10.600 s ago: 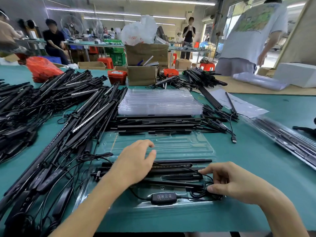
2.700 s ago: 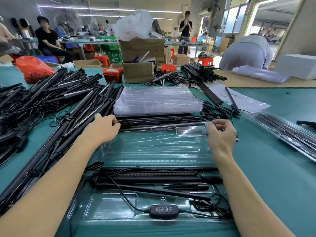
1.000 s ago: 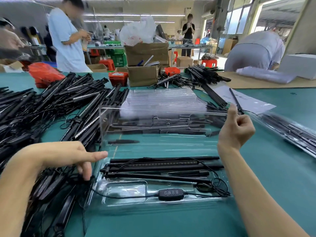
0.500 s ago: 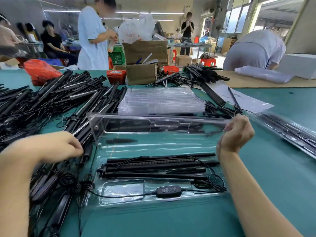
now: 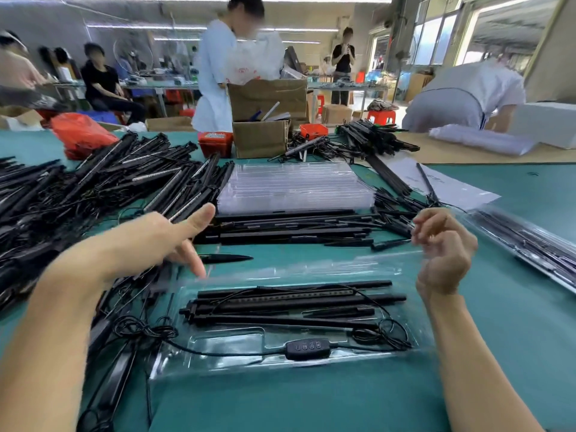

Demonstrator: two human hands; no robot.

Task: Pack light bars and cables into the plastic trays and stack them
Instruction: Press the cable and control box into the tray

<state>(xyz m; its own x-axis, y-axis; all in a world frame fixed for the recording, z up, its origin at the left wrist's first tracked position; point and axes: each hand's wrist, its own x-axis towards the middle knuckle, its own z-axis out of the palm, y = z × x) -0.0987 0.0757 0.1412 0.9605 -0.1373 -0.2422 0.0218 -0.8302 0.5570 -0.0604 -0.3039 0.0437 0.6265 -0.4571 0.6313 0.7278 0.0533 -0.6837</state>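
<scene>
- The left hand (image 5: 174, 235) hovers with fingers spread, holding nothing, above the far left corner of the clear tray (image 5: 224, 341).
- The right hand (image 5: 442, 251) hangs loosely curled, blurred; whether it pinches the clear lid is unclear.
- The tray lies on the green desk (image 5: 514, 338), holding light bars (image 5: 293, 299), a cable (image 5: 386, 333) and a controller (image 5: 307, 349).
- A stack of empty trays (image 5: 293, 188) sits beyond.

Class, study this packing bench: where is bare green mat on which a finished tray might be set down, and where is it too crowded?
Free: the strip of mat nearest the person, below the packed tray, and the patch right of it, between the right hand and the filled trays. Crowded: the left side under the heap of light bars, and behind, by the empty tray stack.
</scene>
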